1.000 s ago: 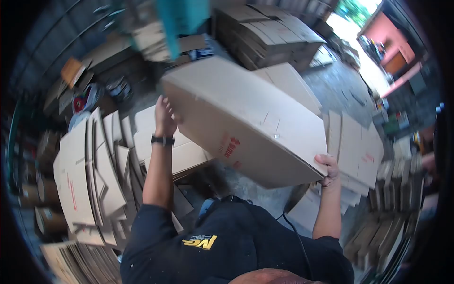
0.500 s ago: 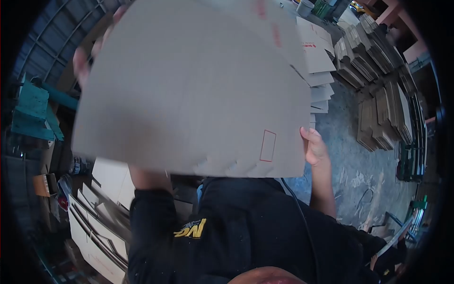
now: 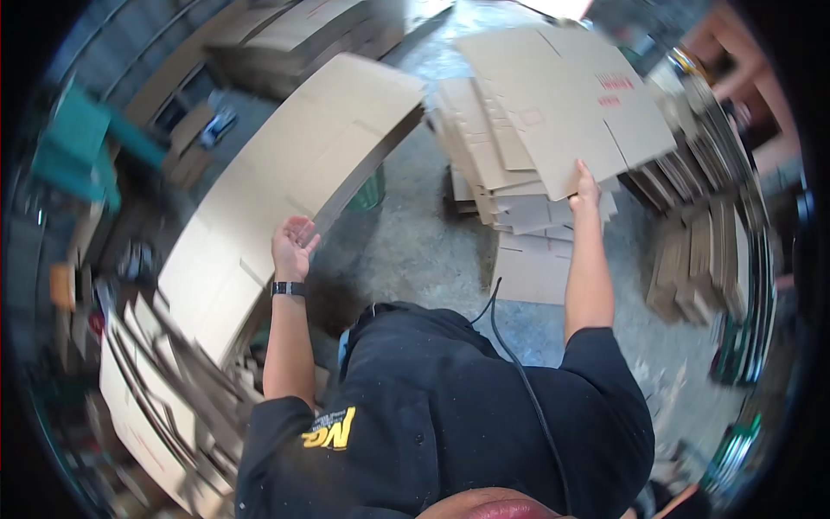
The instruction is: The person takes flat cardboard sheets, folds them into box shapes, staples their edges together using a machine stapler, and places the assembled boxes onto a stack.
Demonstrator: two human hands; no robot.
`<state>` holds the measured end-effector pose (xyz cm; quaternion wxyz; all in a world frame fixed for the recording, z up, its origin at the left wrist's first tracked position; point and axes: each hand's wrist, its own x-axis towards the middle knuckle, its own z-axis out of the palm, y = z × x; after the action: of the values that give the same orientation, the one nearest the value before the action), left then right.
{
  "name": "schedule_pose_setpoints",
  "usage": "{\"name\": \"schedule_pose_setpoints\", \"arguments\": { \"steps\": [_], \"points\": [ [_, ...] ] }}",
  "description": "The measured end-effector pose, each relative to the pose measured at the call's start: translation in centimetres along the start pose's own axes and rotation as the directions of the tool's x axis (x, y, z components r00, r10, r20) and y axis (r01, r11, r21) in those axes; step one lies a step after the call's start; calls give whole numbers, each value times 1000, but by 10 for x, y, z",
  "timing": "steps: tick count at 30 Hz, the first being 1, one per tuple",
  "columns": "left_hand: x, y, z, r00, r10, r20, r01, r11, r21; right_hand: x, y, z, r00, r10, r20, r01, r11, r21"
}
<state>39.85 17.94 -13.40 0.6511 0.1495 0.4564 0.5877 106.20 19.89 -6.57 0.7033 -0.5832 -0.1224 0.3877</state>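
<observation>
My right hand [image 3: 585,186] grips the near edge of a flat cardboard sheet [image 3: 566,104] with red print and slots. That sheet lies over a loose stack of cardboard [image 3: 486,143] at the upper right. My left hand [image 3: 295,245], with a dark band at its wrist, is raised with its fingers spread and nothing in it. It is beside the right edge of a long cardboard pile [image 3: 285,160] on the left; whether it touches the pile is unclear.
Bundled cardboard [image 3: 696,259] stands at the right. Upright sheets [image 3: 143,381] lean at the lower left. A green bin [image 3: 369,190] stands by the long pile. Another cardboard stack [image 3: 303,39] is at the top. A cable [image 3: 519,368] hangs over my shirt.
The cardboard sheet has moved from in front of me to the stack at the upper right. My left hand has let go of it and come down to the left, while my right hand has reached forward.
</observation>
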Motion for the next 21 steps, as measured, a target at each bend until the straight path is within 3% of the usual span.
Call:
{"name": "schedule_pose_setpoints", "arguments": {
  "steps": [2, 3, 5, 6, 7, 8, 9, 10, 11, 13, 16, 19, 21],
  "points": [
    [-29, -9, -79, 978, -92, -185, 115, 986, 120, 71, 66, -27, 922, 361, 141, -334, 924, -186],
    [-42, -7, -114, 952, -104, -287, 152, 977, 149, 38, 87, -14, 898, 437, -44, -430, 854, -292],
    [-66, 1, -188, 853, 8, -522, 156, 950, 269, 97, 190, -58, 721, 690, -63, -609, 588, -533],
    [-63, -3, -247, 805, 66, -589, 171, 925, 338, 87, 215, -62, 757, 653, 26, -475, 577, -665],
    [-58, -9, -300, 735, 247, -632, 155, 846, 511, 11, 204, -15, 572, 818, 63, -538, 432, -724],
    [-65, -4, -330, 598, 413, -687, 138, 791, 596, -29, 238, 7, 723, 690, -29, -542, 541, -643],
    [-75, 8, -363, 615, 324, -719, 221, 804, 552, -8, 273, -13, 597, 801, 37, -398, 335, -854],
    [-77, 14, -388, 425, 381, -821, 354, 765, 539, -77, 269, 8, 533, 845, 49, -521, 373, -767],
    [-80, 22, -421, 470, 250, -847, 479, 734, 482, -117, 280, 20, 523, 852, 32, -453, 309, -836],
    [-96, 47, -444, 346, 147, -927, 613, 713, 342, -162, 296, 41, 568, 823, -13, -316, 204, -927],
    [-80, 45, -529, 319, 38, -947, 665, 704, 252, -211, 304, 88, 605, 796, -36, -229, 130, -965],
    [-83, 65, -529, 242, -1, -970, 691, 702, 172, -237, 307, 115, 620, 784, -37, -195, 109, -975],
    [-95, 87, -517, 310, -61, -949, 669, 723, 172, -247, 310, 125, 630, 776, -35, -192, 111, -975]
  ]
}}
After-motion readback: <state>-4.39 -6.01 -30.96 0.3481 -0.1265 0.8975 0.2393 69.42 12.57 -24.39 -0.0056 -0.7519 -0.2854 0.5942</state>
